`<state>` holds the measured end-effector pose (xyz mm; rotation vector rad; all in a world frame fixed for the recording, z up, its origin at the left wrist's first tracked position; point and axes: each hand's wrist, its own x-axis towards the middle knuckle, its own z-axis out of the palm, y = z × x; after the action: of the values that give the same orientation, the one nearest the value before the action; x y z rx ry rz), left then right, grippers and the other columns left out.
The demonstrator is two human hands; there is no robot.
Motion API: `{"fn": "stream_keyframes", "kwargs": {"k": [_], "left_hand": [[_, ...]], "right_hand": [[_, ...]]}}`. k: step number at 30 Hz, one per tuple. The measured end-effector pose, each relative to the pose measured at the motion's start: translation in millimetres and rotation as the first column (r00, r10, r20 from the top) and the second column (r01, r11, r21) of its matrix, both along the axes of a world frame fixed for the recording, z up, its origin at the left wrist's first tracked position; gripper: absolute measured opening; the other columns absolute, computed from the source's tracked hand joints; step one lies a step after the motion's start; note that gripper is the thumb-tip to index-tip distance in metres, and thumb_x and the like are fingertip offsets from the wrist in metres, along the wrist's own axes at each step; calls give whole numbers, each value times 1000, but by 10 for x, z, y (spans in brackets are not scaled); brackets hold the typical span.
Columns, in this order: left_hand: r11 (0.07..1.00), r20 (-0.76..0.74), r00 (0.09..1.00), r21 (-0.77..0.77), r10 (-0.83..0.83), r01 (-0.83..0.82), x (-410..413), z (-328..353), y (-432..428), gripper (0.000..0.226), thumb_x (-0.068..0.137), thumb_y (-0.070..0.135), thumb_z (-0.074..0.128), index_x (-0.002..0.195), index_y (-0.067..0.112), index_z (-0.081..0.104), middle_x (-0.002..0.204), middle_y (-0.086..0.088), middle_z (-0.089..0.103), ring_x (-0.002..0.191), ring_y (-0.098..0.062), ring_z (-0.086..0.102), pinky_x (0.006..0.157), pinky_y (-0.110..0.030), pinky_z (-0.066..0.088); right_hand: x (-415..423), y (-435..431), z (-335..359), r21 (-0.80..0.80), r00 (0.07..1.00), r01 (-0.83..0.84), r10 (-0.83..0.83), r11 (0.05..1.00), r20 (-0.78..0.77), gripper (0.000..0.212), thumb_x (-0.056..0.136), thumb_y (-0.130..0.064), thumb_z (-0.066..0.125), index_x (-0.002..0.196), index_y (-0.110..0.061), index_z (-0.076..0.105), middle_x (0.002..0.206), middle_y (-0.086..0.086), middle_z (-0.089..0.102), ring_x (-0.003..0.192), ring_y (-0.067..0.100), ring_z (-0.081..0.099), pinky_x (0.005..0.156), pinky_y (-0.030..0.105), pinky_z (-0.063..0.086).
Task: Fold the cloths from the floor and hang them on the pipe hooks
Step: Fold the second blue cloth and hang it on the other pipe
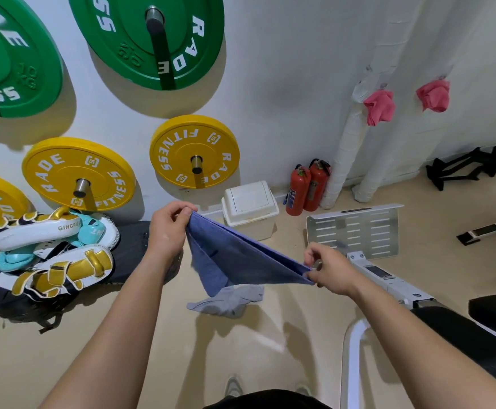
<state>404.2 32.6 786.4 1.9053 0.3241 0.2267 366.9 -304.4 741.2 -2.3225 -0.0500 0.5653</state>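
1. Head view: a gym corner with a white wall and a beige floor (123,335). Round green and yellow weight plates (195,152) hang across the upper left.
2. Folding is in hand. The blue terry cloth (241,261) hangs in the air at frame centre, apparently doubled. The left hand (168,231) pinches its upper corner and the right hand (329,270) pinches the lower right one.
3. Next, I judge, the corners meet for another fold. The cloth then goes to the white taped pipes (344,154) at upper right, where two pink cloths (379,107) hang.
4. A crumpled grey cloth (229,302) lies on the floor below, unfolded.
5. A white lidded bin (249,208), two red fire extinguishers (308,187) and a perforated metal plate (356,231) crowd the way.
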Motion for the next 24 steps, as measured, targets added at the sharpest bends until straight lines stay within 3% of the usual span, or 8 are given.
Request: {"fn": "stream_keyframes", "kwargs": {"k": [5,8,12,16,18,20,24], "left_hand": [[987,-109,989,139,100,-84,156,-296,153,22,99,12,54,90,17,73,94,-3,72,91,-22,62,78,-30,43],[980,-130,983,162,133,-111,221,-362,135,21,100,12,54,91,16,73,96,-4,72,91,-21,61,76,-29,41],[978,-124,981,169,146,-124,350,-337,82,20,99,13,55,91,17,73,95,-4,71,91,-21,61,79,-30,44],[969,-108,983,216,149,-123,454,-309,113,20,99,15,55,90,20,72,97,-4,72,93,-23,61,83,-33,47],[970,-118,983,214,141,-113,483,-305,126,20,98,17,55,90,22,73,98,-5,73,94,-25,64,85,-38,51],[971,-127,981,209,144,-115,490,-300,124,20,99,19,55,91,22,73,97,-4,73,94,-27,65,84,-41,53],[972,-110,981,195,157,-133,443,-281,107,19,100,19,55,95,20,74,99,-5,74,96,-27,65,87,-43,54]], "right_hand": [[60,39,323,126,989,-136,127,983,80,29,83,-1,66,79,-27,54,90,-6,65,54,15,59,59,50,54],[76,99,396,82,986,-147,140,986,91,27,86,-2,61,75,-26,67,74,-12,69,59,12,65,67,46,57],[69,90,410,-38,989,-131,133,991,59,30,82,-4,56,73,-26,75,68,-6,72,68,13,69,74,37,59],[6,11,387,-44,993,-96,99,994,57,20,79,-13,62,72,-25,75,73,-8,73,74,9,68,76,37,58],[-16,-6,409,-22,992,-58,61,998,112,10,76,-23,72,66,-25,70,67,-9,69,63,5,62,65,31,56],[5,-21,445,-15,976,25,-21,1000,218,22,74,-33,81,63,-23,65,59,-8,63,55,4,54,55,23,45],[127,-39,568,86,927,163,-183,983,327,21,78,-24,82,72,-22,62,67,-3,64,59,12,57,56,28,44]]}}
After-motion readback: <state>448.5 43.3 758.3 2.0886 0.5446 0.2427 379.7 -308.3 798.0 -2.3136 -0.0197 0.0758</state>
